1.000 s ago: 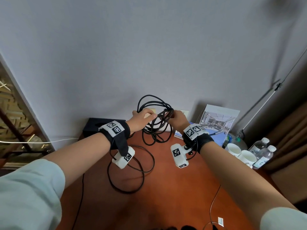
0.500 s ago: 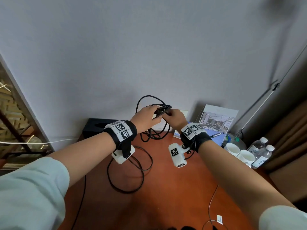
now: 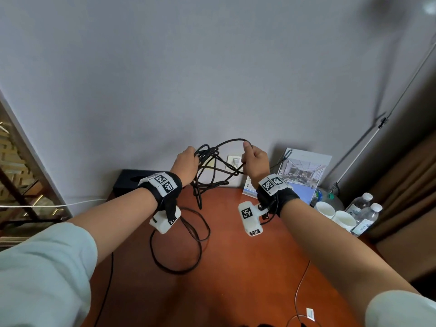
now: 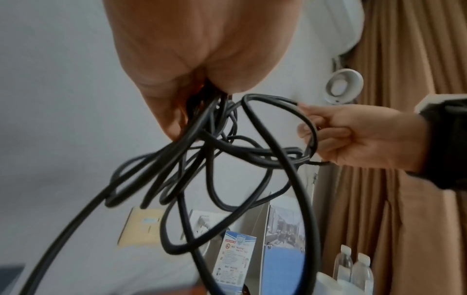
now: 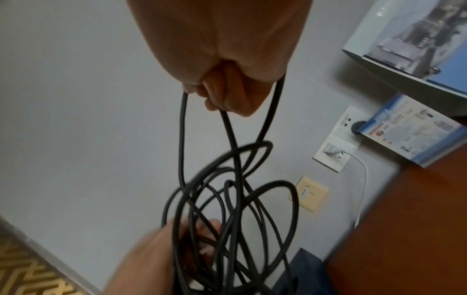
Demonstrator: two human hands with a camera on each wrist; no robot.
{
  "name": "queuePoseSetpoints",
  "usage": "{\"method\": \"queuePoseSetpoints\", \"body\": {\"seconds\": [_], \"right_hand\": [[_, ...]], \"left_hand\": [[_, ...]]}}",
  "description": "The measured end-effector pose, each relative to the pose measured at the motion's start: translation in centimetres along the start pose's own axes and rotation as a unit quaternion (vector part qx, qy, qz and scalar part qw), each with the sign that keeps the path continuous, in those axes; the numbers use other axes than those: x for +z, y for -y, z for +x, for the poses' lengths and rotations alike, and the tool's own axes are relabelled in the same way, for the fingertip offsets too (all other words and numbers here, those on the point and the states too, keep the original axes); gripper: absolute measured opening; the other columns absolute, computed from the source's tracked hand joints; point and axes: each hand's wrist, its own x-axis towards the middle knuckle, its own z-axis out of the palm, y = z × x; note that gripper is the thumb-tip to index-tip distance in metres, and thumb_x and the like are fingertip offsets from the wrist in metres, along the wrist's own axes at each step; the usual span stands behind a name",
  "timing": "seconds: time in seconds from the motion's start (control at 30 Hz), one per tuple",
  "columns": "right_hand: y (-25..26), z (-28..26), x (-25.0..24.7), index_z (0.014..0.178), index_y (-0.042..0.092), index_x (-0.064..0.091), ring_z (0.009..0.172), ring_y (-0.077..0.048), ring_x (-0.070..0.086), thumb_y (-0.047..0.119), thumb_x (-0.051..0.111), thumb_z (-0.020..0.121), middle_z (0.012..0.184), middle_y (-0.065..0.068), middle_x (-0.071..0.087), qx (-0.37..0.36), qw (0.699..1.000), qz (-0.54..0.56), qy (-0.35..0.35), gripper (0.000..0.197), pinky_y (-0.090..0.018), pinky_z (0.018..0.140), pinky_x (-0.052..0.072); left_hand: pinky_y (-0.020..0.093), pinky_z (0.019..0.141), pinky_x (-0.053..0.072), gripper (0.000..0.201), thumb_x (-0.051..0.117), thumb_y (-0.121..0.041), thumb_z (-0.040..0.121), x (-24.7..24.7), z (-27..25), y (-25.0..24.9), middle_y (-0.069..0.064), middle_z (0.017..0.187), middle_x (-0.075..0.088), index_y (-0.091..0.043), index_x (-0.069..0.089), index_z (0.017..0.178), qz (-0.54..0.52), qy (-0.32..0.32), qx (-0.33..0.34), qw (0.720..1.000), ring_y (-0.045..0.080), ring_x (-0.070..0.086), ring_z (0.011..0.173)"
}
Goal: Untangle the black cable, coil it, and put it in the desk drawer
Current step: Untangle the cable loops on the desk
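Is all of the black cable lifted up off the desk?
No: while both hands hold a tangled bunch in the air, part of the black cable lies in a loop on the desk.

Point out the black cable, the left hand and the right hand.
black cable (image 3: 213, 178), head view, on the tangled strands between the hands.
left hand (image 3: 186, 165), head view, back of hand.
right hand (image 3: 256, 162), head view, back of hand.
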Motion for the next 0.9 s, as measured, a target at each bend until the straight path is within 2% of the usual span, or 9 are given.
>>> {"method": "queuePoseSetpoints", "body": {"seconds": [0.17, 0.33, 0.43, 0.53, 0.6, 0.67, 0.73, 0.8, 0.9], "right_hand": [[0.0, 0.2, -0.8, 0.051, 0.009, 0.046, 0.029, -0.01, 0.034, 0.032, 0.047, 0.099, 0.047, -0.01, 0.043, 0.024, 0.99, 0.121, -0.063, 0.053, -0.02, 0.04, 0.028], [-0.7, 0.6, -1.1, 0.053, 0.007, 0.044, 0.027, -0.013, 0.03, 0.031, 0.043, 0.101, 0.03, 0.002, 0.035, 0.039, 0.986, 0.14, -0.083, 0.053, -0.019, 0.038, 0.025], [-0.7, 0.6, -1.3, 0.057, 0.005, 0.045, 0.026, -0.011, 0.03, 0.029, 0.041, 0.101, 0.031, 0.005, 0.038, 0.032, 0.986, 0.137, -0.089, 0.051, -0.018, 0.035, 0.025], [-1.2, 1.1, -2.2, 0.061, 0.006, 0.049, 0.028, -0.011, 0.036, 0.031, 0.038, 0.101, 0.046, -0.002, 0.052, 0.082, 0.993, 0.062, -0.062, 0.049, -0.02, 0.038, 0.03], [-1.6, 1.8, -2.7, 0.068, 0.007, 0.055, 0.04, -0.016, 0.05, 0.026, 0.042, 0.099, 0.073, -0.015, 0.062, 0.127, 0.99, -0.065, 0.013, 0.039, -0.026, 0.044, 0.037], [-1.6, 2.0, -3.0, 0.086, 0.002, 0.059, 0.075, -0.028, 0.062, 0.018, 0.053, 0.091, 0.089, -0.02, 0.061, 0.144, 0.954, -0.247, 0.091, 0.018, -0.034, 0.063, 0.048], [-1.2, 1.7, -2.6, 0.111, -0.001, 0.056, 0.105, -0.033, 0.056, 0.022, 0.064, 0.084, 0.11, -0.018, 0.056, 0.124, 0.942, -0.302, 0.077, 0.037, -0.039, 0.089, 0.048], [-0.3, 1.1, -1.9, 0.131, 0.004, 0.048, 0.12, -0.031, 0.048, 0.026, 0.067, 0.084, 0.13, -0.015, 0.049, 0.023, 0.944, -0.323, 0.061, 0.056, -0.041, 0.103, 0.04], [1.8, -0.4, -0.2, 0.13, 0.013, 0.053, 0.126, -0.027, 0.043, 0.025, 0.058, 0.092, 0.13, -0.006, 0.056, -0.111, 0.918, -0.348, 0.156, 0.04, -0.04, 0.105, 0.034]], "left_hand": [[0.029, 0.073, 0.036, 0.036, 0.029, -0.026, 0.103, 0.3, 0.1, 1.7, 0.017, 0.102, 0.062, 0.002, 0.052, 0.099, -0.088, 0.011, -0.103, 0.991, 0.03, 0.056, 0.09], [0.031, 0.068, 0.042, 0.038, 0.046, -0.044, 0.097, 0.0, -0.7, 1.3, 0.003, 0.089, 0.059, -0.006, 0.041, 0.1, -0.129, 0.086, -0.09, 0.984, 0.028, 0.06, 0.093], [0.032, 0.076, 0.044, 0.042, 0.06, -0.037, 0.091, -0.1, -0.9, 1.3, 0.007, 0.1, 0.051, -0.008, 0.034, 0.106, -0.087, 0.138, -0.071, 0.984, 0.022, 0.053, 0.09], [0.025, 0.061, 0.041, 0.035, 0.06, -0.023, 0.091, -0.1, -1.1, 1.2, 0.009, 0.103, 0.046, -0.007, 0.033, 0.107, -0.123, 0.119, -0.093, 0.981, 0.022, 0.049, 0.087], [0.024, 0.055, 0.038, 0.033, 0.06, -0.02, 0.091, -0.3, -1.1, 1.2, 0.008, 0.099, 0.044, -0.007, 0.034, 0.105, -0.132, 0.095, -0.103, 0.981, 0.022, 0.047, 0.084], [0.025, 0.053, 0.038, 0.031, 0.059, -0.02, 0.091, -0.4, -1.1, 1.3, 0.007, 0.094, 0.044, -0.006, 0.035, 0.105, -0.133, 0.083, -0.104, 0.982, 0.02, 0.047, 0.077], [0.025, 0.051, 0.037, 0.028, 0.056, -0.02, 0.093, -0.5, -1.1, 1.2, 0.004, 0.088, 0.045, -0.007, 0.035, 0.105, -0.118, 0.071, -0.095, 0.986, 0.017, 0.046, 0.07], [0.025, 0.05, 0.035, 0.024, 0.053, -0.02, 0.095, -0.6, -1.1, 0.9, 0.001, 0.082, 0.045, -0.008, 0.033, 0.104, -0.096, 0.058, -0.08, 0.99, 0.016, 0.046, 0.067], [0.023, 0.05, 0.034, 0.022, 0.05, -0.018, 0.095, -0.6, -1.1, 0.0, -0.003, 0.076, 0.042, -0.008, 0.032, 0.101, -0.075, 0.041, -0.055, 0.995, 0.013, 0.044, 0.063]]}}
